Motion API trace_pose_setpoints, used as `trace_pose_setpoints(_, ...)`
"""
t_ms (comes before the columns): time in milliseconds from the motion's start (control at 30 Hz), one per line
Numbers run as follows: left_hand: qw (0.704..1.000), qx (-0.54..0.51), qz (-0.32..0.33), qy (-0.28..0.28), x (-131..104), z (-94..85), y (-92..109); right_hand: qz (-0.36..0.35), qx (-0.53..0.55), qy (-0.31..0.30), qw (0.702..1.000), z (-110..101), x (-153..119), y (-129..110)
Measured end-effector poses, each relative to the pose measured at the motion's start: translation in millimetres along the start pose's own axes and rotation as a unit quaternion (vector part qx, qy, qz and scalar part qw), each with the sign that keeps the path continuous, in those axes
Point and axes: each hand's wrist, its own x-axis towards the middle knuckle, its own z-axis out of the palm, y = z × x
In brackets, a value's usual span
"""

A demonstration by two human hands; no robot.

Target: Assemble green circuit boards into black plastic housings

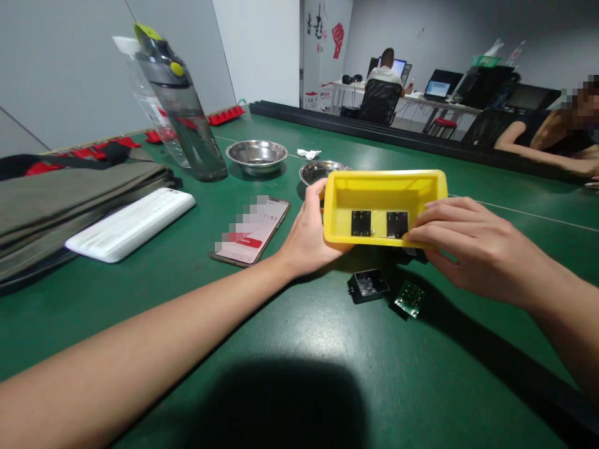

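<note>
A yellow plastic bin (pixel 384 190) is held up above the green table, tilted so that its inside faces me. My left hand (pixel 309 234) grips its left end, with the fingers hidden behind and beneath it. At the right end, my right hand (pixel 472 243) is closed around the front corner, its fingertips over the rim beside a black square part (pixel 397 223). A second black square part (pixel 360 222) and some tiny bits lie inside. Below the bin, an open black plastic case (pixel 369 285) sits on the table next to a green circuit board (pixel 410 299). Another dark part is mostly hidden under the bin.
Two steel bowls (pixel 257 156) (pixel 322 169) stand behind the bin, near a crumpled white tissue (pixel 309 153). To the left are a phone (pixel 253 232), a white power bank (pixel 131 224), a grey bag (pixel 79 206) and a tall bottle (pixel 187 112). Two people sit beyond.
</note>
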Motion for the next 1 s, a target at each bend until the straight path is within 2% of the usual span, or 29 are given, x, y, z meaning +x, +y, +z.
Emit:
trace_pose_setpoints(200,0.998,0.037,0.044,0.021,-0.5,-1.3,3.7,0.002,0.007,-0.008,1.0,-5.6,2.0,-5.0)
trace_pose_setpoints(333,0.996,0.066,0.038,0.04,-2.9,0.8,4.8,-0.019,0.05,-0.008,0.998,-14.9,6.1,-17.3)
trace_pose_setpoints(400,0.992,0.098,0.066,0.05,-3.4,1.3,5.0,-0.021,0.052,0.002,0.998,-16.6,8.1,-24.0)
trace_pose_setpoints(567,0.973,0.123,0.186,0.055,-4.2,-0.3,9.4,0.018,-0.002,0.011,1.0,-5.2,12.2,-36.7)
trace_pose_setpoints(733,0.971,0.141,0.189,0.029,-6.1,-2.5,15.4,0.049,0.005,-0.03,0.998,8.6,15.3,-48.3)
trace_pose_setpoints(1000,0.961,0.118,0.247,0.041,-4.4,-1.1,13.5,0.064,0.045,-0.014,0.997,11.8,14.7,-51.9)
